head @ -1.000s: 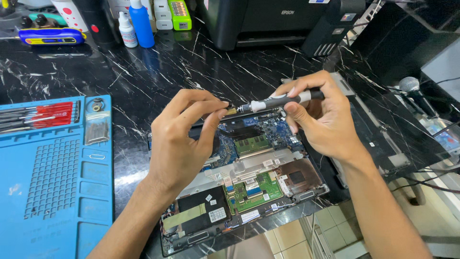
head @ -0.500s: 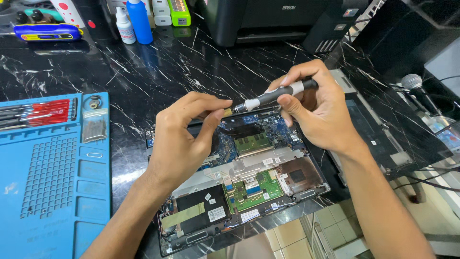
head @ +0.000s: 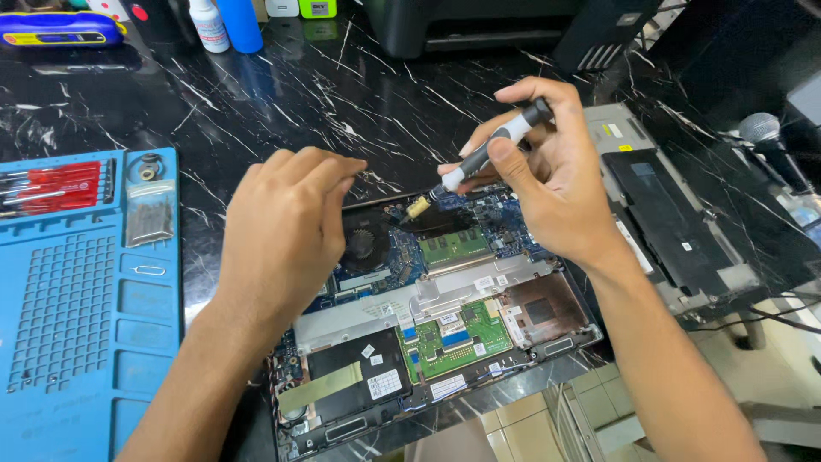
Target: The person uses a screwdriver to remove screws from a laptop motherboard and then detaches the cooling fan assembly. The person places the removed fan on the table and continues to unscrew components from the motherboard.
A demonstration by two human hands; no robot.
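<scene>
An opened laptop [head: 445, 342] lies on the black marble counter with its circuit boards, fan and memory module exposed. My right hand [head: 547, 188] grips a black and grey precision screwdriver [head: 487, 154], tip down at the laptop's rear edge near a small gold part. My left hand [head: 286, 231] hovers over the fan area with fingers loosely curled and apart, holding nothing that I can see.
A blue repair mat [head: 85, 299] with red-handled tools and small parts lies at left. The laptop's removed cover [head: 676, 222] sits at right, beside a microphone [head: 765, 137]. Bottles [head: 227, 21] and a black printer [head: 496, 26] stand at the back. The counter edge is near.
My left hand has let go of the screwdriver tip and drawn back to the left. The right hand has tilted the screwdriver more upright.
</scene>
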